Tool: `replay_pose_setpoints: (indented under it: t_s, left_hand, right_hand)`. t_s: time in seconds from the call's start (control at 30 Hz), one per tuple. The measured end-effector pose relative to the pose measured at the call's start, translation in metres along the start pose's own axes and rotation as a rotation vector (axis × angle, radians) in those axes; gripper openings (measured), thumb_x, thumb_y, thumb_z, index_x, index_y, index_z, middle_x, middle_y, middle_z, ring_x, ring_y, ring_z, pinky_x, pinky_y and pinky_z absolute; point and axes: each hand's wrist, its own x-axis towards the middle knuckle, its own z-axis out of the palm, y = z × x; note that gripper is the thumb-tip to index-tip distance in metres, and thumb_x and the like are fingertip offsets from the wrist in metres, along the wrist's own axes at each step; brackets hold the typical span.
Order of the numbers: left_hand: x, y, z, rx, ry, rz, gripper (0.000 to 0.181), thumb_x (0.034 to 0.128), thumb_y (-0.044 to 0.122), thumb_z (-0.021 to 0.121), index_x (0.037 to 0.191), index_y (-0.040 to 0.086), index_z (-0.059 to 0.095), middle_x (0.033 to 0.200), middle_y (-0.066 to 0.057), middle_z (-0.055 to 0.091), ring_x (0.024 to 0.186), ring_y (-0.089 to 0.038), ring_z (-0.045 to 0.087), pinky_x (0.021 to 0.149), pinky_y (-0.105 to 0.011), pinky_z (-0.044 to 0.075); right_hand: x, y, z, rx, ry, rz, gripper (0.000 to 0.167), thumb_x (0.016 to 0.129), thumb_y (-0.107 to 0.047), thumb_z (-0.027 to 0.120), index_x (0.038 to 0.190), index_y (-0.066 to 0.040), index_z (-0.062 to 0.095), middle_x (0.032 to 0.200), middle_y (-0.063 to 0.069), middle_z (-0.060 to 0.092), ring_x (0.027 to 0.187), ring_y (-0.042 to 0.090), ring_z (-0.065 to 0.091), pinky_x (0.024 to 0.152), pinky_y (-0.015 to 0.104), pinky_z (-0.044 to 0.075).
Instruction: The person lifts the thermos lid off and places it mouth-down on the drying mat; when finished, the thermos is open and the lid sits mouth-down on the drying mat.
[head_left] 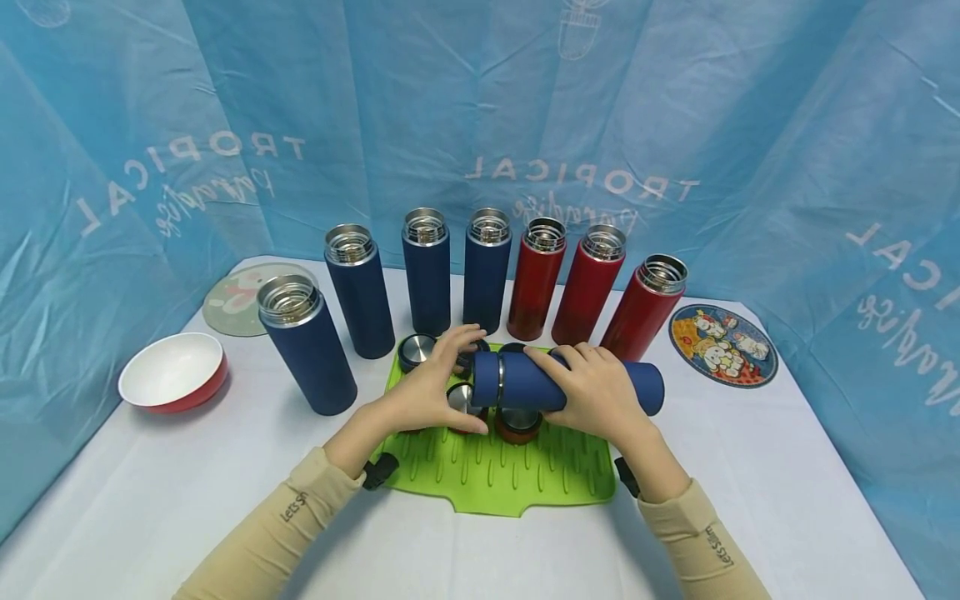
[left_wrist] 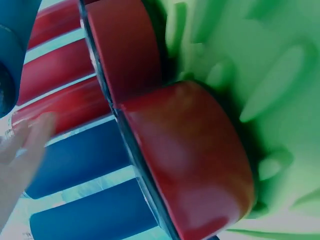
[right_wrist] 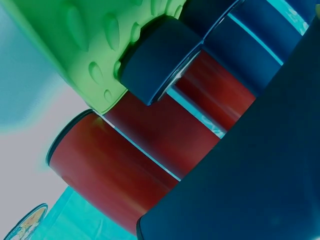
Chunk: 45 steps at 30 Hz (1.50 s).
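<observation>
My right hand (head_left: 596,392) grips a dark blue thermos bottle (head_left: 528,382) held sideways above a green ridged mat (head_left: 495,475). Its blue lid (head_left: 486,379) points left, a thin metal ring showing where lid meets body. Around that lid end my left hand (head_left: 423,392) is spread, thumb and fingers apart; the left wrist view shows its fingers (left_wrist: 30,150) away from the bottle (left_wrist: 12,60). Below lie several lids on the mat, among them a red lid (left_wrist: 190,160) and a dark blue lid (right_wrist: 160,57). Both hands partly hide these lids.
Behind the mat stand several uncapped blue bottles (head_left: 307,350) and three uncapped red bottles (head_left: 592,283). A red bowl, white inside (head_left: 174,371), sits at the left, near a pale round mat (head_left: 243,300). A cartoon-printed round mat (head_left: 723,346) lies at the right. Blue curtains (head_left: 450,108) enclose the table.
</observation>
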Motion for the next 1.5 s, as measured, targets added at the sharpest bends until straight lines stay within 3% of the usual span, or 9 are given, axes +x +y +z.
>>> replay_pose_setpoints:
  t_s: [0.17,0.27,0.37,0.6,0.8,0.97,1.23,1.37,1.5]
  left_hand:
    - [0.001,-0.002,0.003,0.338,0.128,0.308,0.084,0.0627,0.023,0.086,0.131,0.022,0.036,0.139,-0.012,0.031,0.117,-0.031,0.047,0.086,-0.046,0.047]
    - [0.003,-0.001,0.002,0.407,0.164,0.366,0.073,0.0643,0.014,0.084,0.123,0.018,0.041,0.13,-0.013,0.041,0.111,-0.03,0.051,0.086,-0.047,0.045]
    - [0.003,0.0,0.0,0.361,0.14,0.312,0.064,0.0667,0.013,0.081,0.12,0.015,0.046,0.128,-0.012,0.045,0.11,-0.029,0.052,0.087,-0.044,0.046]
    - [0.0,0.002,-0.001,0.101,0.081,0.082,0.064,0.0712,0.021,0.076,0.127,0.015,0.045,0.126,-0.007,0.048,0.108,-0.025,0.054,0.086,-0.042,0.048]
    - [-0.002,0.003,-0.001,-0.101,0.098,-0.099,0.064,0.0745,0.022,0.073,0.13,0.014,0.042,0.112,-0.006,0.056,0.095,-0.023,0.058,0.084,-0.041,0.048]
    - [-0.001,0.006,-0.002,-0.16,0.119,-0.119,0.06,0.0763,0.02,0.071,0.128,0.015,0.042,0.111,-0.007,0.056,0.091,-0.02,0.059,0.083,-0.034,0.048]
    - [-0.002,0.006,-0.004,-0.261,0.129,-0.189,0.05,0.0857,0.017,0.063,0.13,0.011,0.041,0.107,-0.012,0.056,0.089,-0.02,0.058,0.083,-0.04,0.047]
    - [-0.002,0.003,-0.004,-0.28,0.136,-0.2,0.05,0.0869,0.016,0.062,0.131,0.01,0.04,0.107,-0.013,0.056,0.09,-0.021,0.059,0.083,-0.041,0.047]
    - [-0.002,0.002,-0.004,-0.274,0.131,-0.201,0.051,0.0858,0.017,0.063,0.131,0.011,0.039,0.108,-0.013,0.055,0.091,-0.021,0.06,0.083,-0.04,0.048]
  right_hand:
    - [0.0,0.001,0.0,0.003,0.002,0.0,0.091,0.053,-0.048,0.084,0.133,-0.025,0.049,0.106,0.009,0.063,0.093,0.028,0.058,0.08,0.042,0.049]
    - [0.0,0.001,0.0,0.004,0.006,-0.003,0.091,0.053,-0.048,0.084,0.133,-0.025,0.049,0.106,0.009,0.063,0.093,0.028,0.058,0.079,0.042,0.049]
    - [0.0,0.001,0.001,0.006,0.01,-0.004,0.091,0.053,-0.048,0.084,0.133,-0.025,0.049,0.106,0.009,0.063,0.093,0.027,0.058,0.079,0.042,0.049]
    - [-0.001,0.001,0.002,0.006,0.028,-0.001,0.09,0.053,-0.048,0.084,0.133,-0.025,0.048,0.107,0.01,0.063,0.093,0.028,0.058,0.079,0.042,0.049]
    - [-0.004,0.003,0.004,0.009,0.071,0.009,0.091,0.053,-0.047,0.085,0.133,-0.025,0.047,0.108,0.01,0.062,0.095,0.029,0.058,0.081,0.044,0.049]
    - [-0.006,0.006,0.005,0.023,0.099,0.021,0.093,0.05,-0.045,0.086,0.132,-0.026,0.048,0.108,0.01,0.062,0.093,0.029,0.059,0.079,0.044,0.049]
    - [-0.01,0.009,-0.001,0.021,0.094,0.061,0.094,0.049,-0.044,0.087,0.132,-0.024,0.048,0.109,0.011,0.062,0.095,0.031,0.058,0.082,0.046,0.048]
    - [-0.013,0.014,-0.006,0.12,0.107,0.188,0.094,0.05,-0.039,0.088,0.132,-0.022,0.048,0.11,0.011,0.061,0.097,0.03,0.057,0.082,0.049,0.048]
    - [-0.018,0.02,-0.008,0.371,0.174,0.398,0.09,0.056,-0.028,0.087,0.134,-0.02,0.044,0.117,0.014,0.059,0.103,0.032,0.055,0.082,0.054,0.045]
